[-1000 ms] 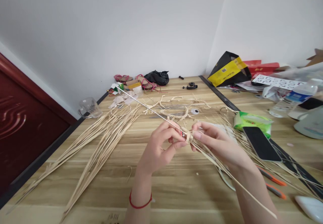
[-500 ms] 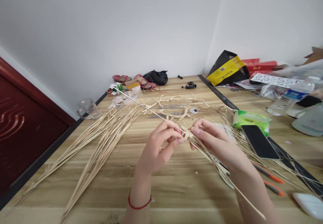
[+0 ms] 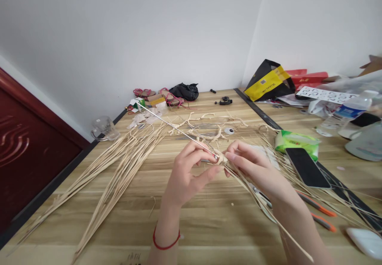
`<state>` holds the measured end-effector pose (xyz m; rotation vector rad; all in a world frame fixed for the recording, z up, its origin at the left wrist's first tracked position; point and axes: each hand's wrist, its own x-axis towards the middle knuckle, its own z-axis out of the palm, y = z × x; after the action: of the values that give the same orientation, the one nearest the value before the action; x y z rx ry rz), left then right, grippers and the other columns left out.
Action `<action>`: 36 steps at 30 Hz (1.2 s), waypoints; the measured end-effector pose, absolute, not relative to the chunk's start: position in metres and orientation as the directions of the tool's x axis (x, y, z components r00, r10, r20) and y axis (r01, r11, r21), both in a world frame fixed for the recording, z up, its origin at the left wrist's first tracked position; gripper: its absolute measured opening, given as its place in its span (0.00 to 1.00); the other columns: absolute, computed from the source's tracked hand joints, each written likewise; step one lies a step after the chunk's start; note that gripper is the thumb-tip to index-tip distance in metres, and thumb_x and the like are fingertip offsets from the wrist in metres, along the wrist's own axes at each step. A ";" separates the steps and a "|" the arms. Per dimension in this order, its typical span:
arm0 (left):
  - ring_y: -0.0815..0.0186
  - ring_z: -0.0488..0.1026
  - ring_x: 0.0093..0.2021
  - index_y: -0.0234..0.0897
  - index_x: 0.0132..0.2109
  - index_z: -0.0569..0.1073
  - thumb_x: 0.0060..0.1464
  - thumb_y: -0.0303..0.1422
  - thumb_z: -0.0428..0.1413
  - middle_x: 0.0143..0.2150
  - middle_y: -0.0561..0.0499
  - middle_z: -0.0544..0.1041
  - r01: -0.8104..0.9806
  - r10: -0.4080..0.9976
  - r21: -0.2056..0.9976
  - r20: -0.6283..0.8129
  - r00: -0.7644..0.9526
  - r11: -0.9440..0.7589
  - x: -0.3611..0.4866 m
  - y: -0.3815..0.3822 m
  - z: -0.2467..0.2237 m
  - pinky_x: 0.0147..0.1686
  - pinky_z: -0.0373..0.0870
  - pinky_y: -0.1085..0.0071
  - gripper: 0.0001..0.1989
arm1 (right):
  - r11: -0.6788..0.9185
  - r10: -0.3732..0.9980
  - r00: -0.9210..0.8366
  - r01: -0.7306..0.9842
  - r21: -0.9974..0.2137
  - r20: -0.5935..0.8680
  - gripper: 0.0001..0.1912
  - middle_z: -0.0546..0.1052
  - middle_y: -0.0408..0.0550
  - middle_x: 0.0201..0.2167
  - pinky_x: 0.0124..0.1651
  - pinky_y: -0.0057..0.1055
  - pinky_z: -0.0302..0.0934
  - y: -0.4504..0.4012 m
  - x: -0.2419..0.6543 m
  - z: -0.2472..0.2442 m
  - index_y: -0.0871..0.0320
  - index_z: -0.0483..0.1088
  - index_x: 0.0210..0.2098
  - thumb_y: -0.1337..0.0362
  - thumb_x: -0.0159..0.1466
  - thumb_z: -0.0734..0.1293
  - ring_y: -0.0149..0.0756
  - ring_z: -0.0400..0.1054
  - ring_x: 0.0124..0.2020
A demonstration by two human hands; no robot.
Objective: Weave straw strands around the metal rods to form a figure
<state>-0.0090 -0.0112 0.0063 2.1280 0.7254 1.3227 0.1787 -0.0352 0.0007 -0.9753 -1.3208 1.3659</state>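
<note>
In the middle of the head view, both hands meet at a small pale piece of wrapped straw (image 3: 221,159). A long thin metal rod (image 3: 170,125) runs from it up to the left, passing over the fingers of my left hand (image 3: 188,173). Those fingers are curled at the piece's left end, with the thumb stretched out just below it. My right hand (image 3: 253,167) pinches the piece's right end between thumb and fingers. Loose straw strands (image 3: 256,193) trail from it under the right hand towards the lower right. The rod's near end is partly hidden by the fingers.
Long straw bundles (image 3: 128,161) lie on the left of the wooden table (image 3: 209,233). Wrapped branch-like straw pieces (image 3: 205,133) lie beyond my hands. To the right are a phone (image 3: 307,167), a green packet (image 3: 297,142), orange-handled pliers (image 3: 324,221) and a plastic bottle (image 3: 343,113). A glass mug (image 3: 104,128) stands far left.
My left thumb has come away from the wrapped straw piece and straightened below it. The rod has shifted very slightly, and the right hand keeps its pinch.
</note>
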 end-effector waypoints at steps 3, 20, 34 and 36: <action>0.68 0.69 0.38 0.38 0.32 0.75 0.54 0.30 0.61 0.36 0.51 0.71 0.208 0.706 0.679 0.639 0.305 -0.704 -0.005 -0.012 0.007 0.33 0.66 0.73 0.03 | 0.097 0.968 -0.224 -0.101 -0.990 0.117 0.12 0.67 0.38 0.24 0.29 0.27 0.55 -0.036 0.177 0.001 0.54 0.63 0.31 0.54 0.64 0.66 0.29 0.62 0.25; 0.69 0.70 0.42 0.38 0.35 0.74 0.61 0.29 0.53 0.45 0.50 0.68 0.315 0.740 0.672 0.576 0.347 -0.670 -0.008 -0.015 0.009 0.46 0.66 0.69 0.06 | 0.179 0.955 -0.238 -0.016 -0.984 0.178 0.12 0.67 0.40 0.26 0.31 0.29 0.52 -0.034 0.176 0.001 0.55 0.61 0.30 0.57 0.67 0.63 0.30 0.58 0.28; 0.66 0.69 0.49 0.37 0.31 0.71 0.62 0.27 0.50 0.45 0.50 0.70 0.344 0.724 0.637 0.596 0.347 -0.690 -0.009 -0.014 0.008 0.51 0.65 0.66 0.11 | 0.177 0.956 -0.233 -0.018 -0.984 0.177 0.10 0.65 0.40 0.27 0.34 0.28 0.53 -0.035 0.174 -0.001 0.56 0.62 0.31 0.59 0.67 0.63 0.29 0.58 0.29; 0.66 0.70 0.48 0.37 0.30 0.70 0.61 0.27 0.50 0.44 0.50 0.71 0.351 0.710 0.618 0.627 0.321 -0.704 -0.007 -0.013 0.006 0.50 0.65 0.66 0.11 | 0.172 0.956 -0.237 -0.014 -0.985 0.171 0.11 0.66 0.40 0.27 0.34 0.28 0.53 -0.035 0.173 -0.001 0.56 0.62 0.30 0.59 0.67 0.64 0.29 0.58 0.29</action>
<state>-0.0066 -0.0125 0.0056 2.2237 0.9431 1.3400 0.1732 -0.0347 -0.0006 -0.9605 -1.4641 1.2444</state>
